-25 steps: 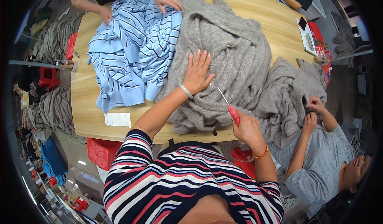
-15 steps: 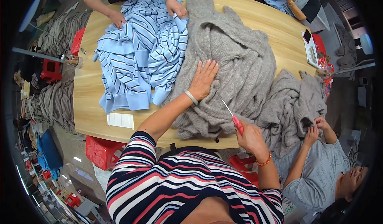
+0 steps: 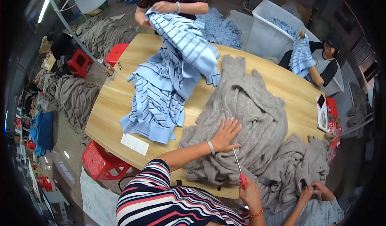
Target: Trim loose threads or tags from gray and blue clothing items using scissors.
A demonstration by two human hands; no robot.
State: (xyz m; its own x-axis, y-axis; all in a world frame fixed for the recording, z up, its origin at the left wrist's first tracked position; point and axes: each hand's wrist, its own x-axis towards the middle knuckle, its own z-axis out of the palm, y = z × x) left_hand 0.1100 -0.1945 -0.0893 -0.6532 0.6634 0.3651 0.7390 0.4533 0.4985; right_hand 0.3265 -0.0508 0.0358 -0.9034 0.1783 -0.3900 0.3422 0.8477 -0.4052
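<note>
Soft, fuzzy grey knitwear (image 3: 257, 109) slumps in thick, rounded folds on the wood-grained desk (image 3: 112, 113) before me. The left hand (image 3: 226, 137) lies flat on the knitwear, fingers spread, gripping nothing; the right hand (image 3: 251, 192) curls round the red handle of a slim, straight metal tool (image 3: 243, 180).
</note>
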